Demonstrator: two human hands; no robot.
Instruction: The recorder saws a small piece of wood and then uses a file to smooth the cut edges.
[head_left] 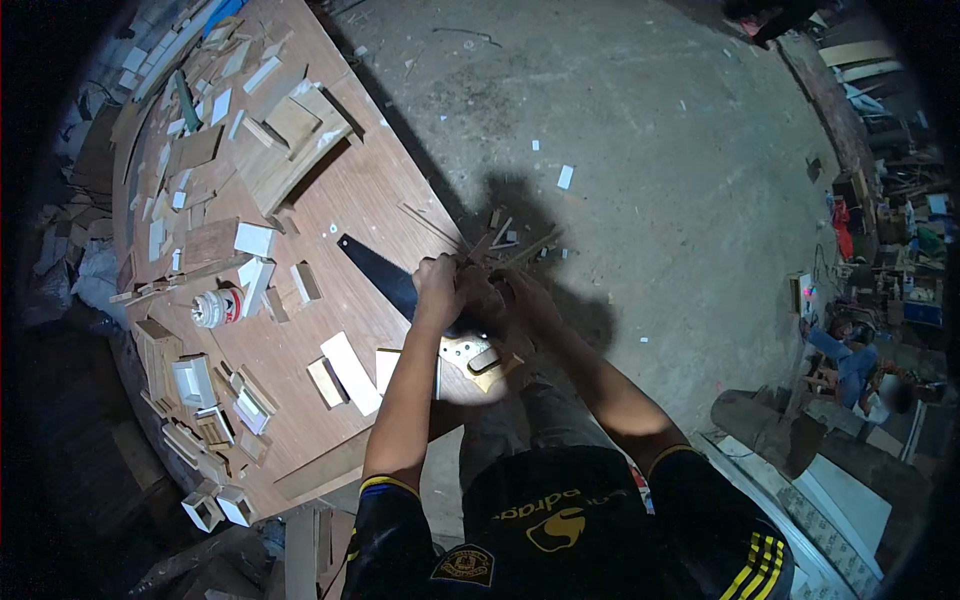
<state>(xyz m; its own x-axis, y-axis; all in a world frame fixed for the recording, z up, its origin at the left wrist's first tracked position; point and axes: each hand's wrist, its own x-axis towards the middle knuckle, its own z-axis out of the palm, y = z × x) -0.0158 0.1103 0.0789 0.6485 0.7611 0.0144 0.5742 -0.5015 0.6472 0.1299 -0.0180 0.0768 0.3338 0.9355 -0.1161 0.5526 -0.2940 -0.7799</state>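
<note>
My left hand (439, 282) and my right hand (523, 298) are close together at the table's edge, closed around thin wooden strips (478, 248); exactly what lies between my fingers is partly hidden in shadow. A handsaw (382, 280) with a dark blade and pale wooden handle (485, 362) lies beneath and beside my hands. Pale rectangular pieces (349, 372) lie on the wooden table (340, 190) left of the handle.
The table holds several offcuts, small wooden boxes (188, 382), a low wooden assembly (290, 145) and a white container (213, 307). The concrete floor (680, 200) has scattered scraps. Another person (850, 370) sits at the right, near stacked boards (835, 500) and clutter.
</note>
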